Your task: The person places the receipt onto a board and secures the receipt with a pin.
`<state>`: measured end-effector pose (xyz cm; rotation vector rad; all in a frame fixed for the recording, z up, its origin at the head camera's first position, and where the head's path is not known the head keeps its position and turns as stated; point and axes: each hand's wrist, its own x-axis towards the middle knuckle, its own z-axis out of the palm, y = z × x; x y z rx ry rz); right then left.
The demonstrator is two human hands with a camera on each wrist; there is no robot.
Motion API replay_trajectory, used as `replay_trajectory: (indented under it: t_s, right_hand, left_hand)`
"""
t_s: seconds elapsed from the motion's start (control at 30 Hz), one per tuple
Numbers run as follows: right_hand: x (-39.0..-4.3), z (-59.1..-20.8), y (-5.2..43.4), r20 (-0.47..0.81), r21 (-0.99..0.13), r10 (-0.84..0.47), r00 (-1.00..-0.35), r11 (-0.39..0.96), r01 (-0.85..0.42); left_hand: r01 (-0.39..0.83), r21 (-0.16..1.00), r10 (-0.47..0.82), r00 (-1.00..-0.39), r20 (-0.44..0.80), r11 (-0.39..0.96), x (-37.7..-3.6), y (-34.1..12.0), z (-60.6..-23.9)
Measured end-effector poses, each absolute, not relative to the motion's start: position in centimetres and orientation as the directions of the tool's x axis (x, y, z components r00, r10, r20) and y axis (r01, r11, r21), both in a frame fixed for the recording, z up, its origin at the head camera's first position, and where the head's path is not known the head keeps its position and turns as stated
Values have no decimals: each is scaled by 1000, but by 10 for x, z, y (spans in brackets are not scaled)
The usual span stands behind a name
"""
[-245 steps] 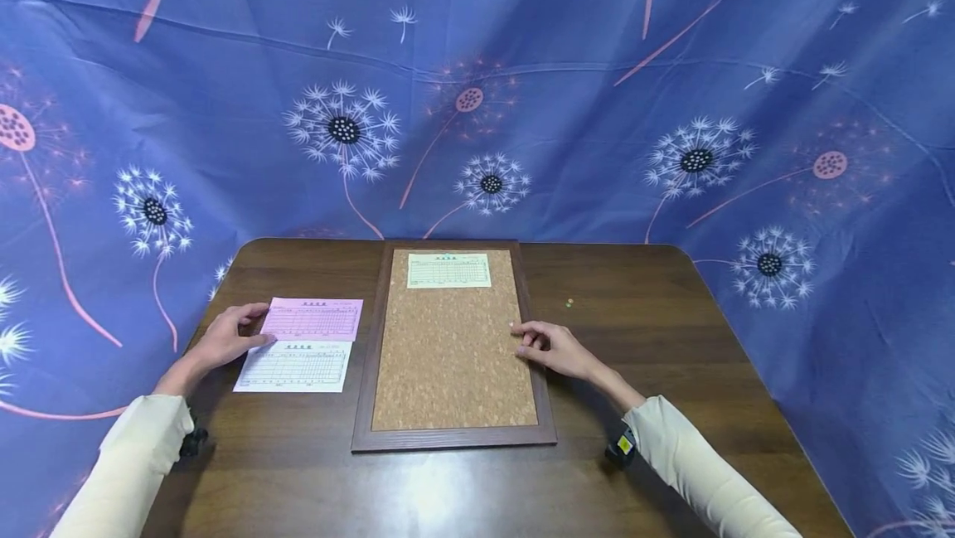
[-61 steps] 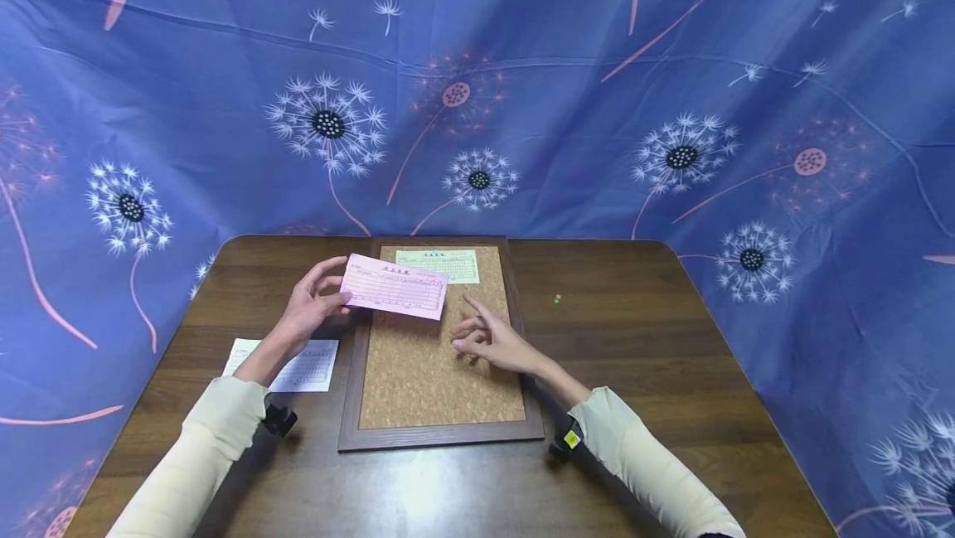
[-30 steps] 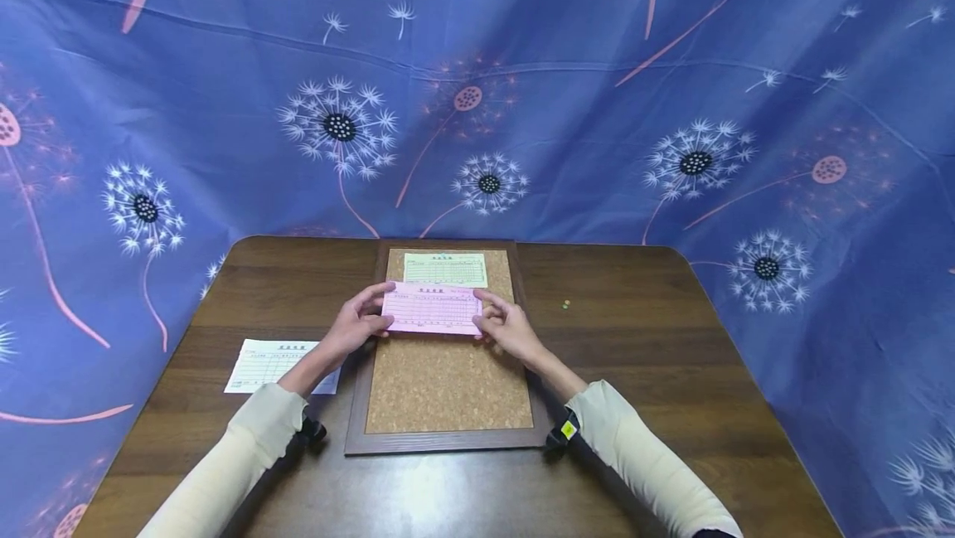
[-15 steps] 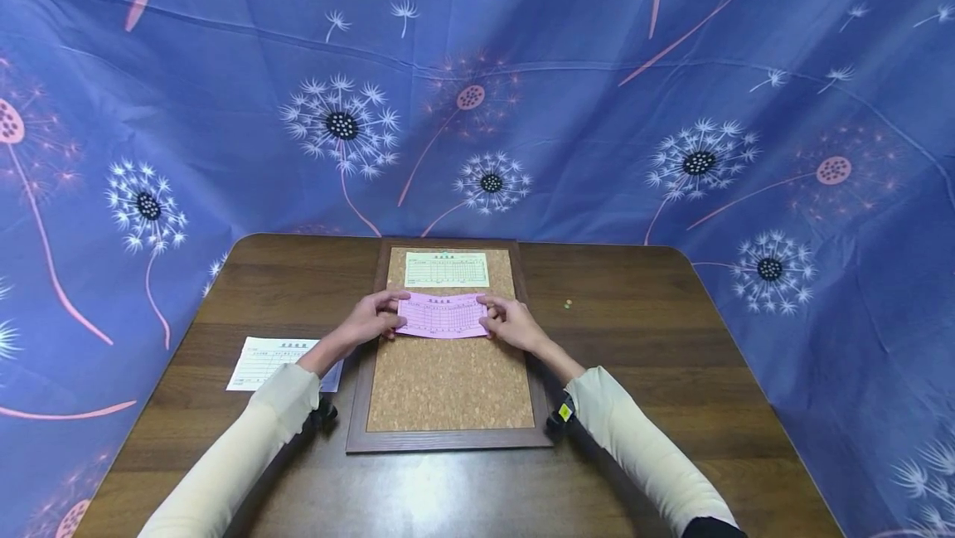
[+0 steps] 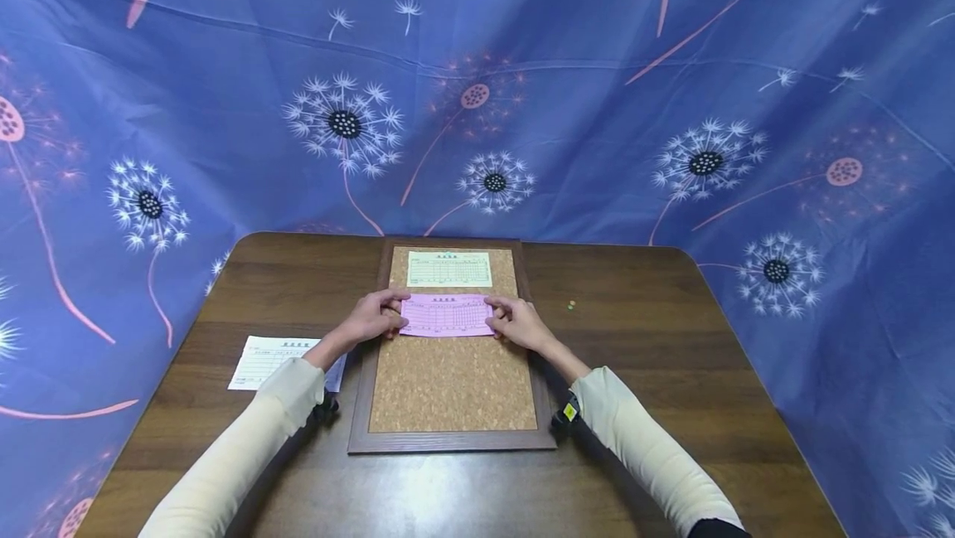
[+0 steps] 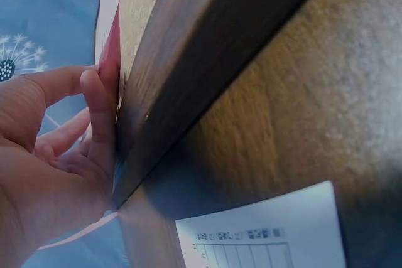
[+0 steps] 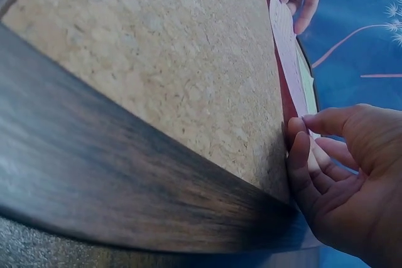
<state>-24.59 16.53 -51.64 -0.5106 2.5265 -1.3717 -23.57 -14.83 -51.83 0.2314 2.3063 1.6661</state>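
Note:
A pink printed form slip [image 5: 448, 316] is stretched level between both hands, low over the cork board [image 5: 453, 389]. My left hand [image 5: 370, 317] pinches its left edge between thumb and fingers. At the opposite edge, my right hand [image 5: 520, 324] pinches the paper the same way. In the right wrist view, the pink slip [image 7: 287, 48] stands slightly raised off the cork, with a shadowed gap beneath. Just above it, a pale green form slip [image 5: 449, 270] lies on the board, with a small teal spot at its top edge.
A white form slip [image 5: 272, 362] lies on the wooden table [image 5: 634, 339] left of the board, partly covered by the left forearm. Tiny green and orange pieces [image 5: 571, 305] sit right of the board. The board's raised brown frame [image 5: 451, 442] surrounds the cork.
My left hand has lifted the pink slip from the table and carried it right over the board. My right hand has taken its other edge. Bowed half a second ago, the slip is flatter now.

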Motion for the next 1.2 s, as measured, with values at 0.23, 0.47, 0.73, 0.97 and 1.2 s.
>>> replay_trajectory:
  t_s: [0.23, 0.47, 0.73, 0.97, 1.2]
  right_hand:
    - [-244, -514, 167, -29, -835, -394, -919, 514, -194]
    - [-245, -516, 170, 14, -815, -399, -917, 526, -242]
    - [-244, -520, 174, 40, -763, -400, -915, 579, -287]
    - [-244, -521, 175, -12, -784, -396, -918, 573, -238]
    - [-245, -520, 176, -35, -806, -402, -915, 553, -212]
  left_hand:
    - [20, 924, 302, -948, -104, 382, -237, -149, -515]
    - [107, 882, 316, -947, -49, 459, -237, -149, -513]
    - [339, 747, 371, -919, 133, 571, -237, -155, -519]
    - [333, 730, 388, -916, 100, 597, -238, -155, -521]
    - [328, 731, 407, -910, 74, 599, -242, -156, -517]
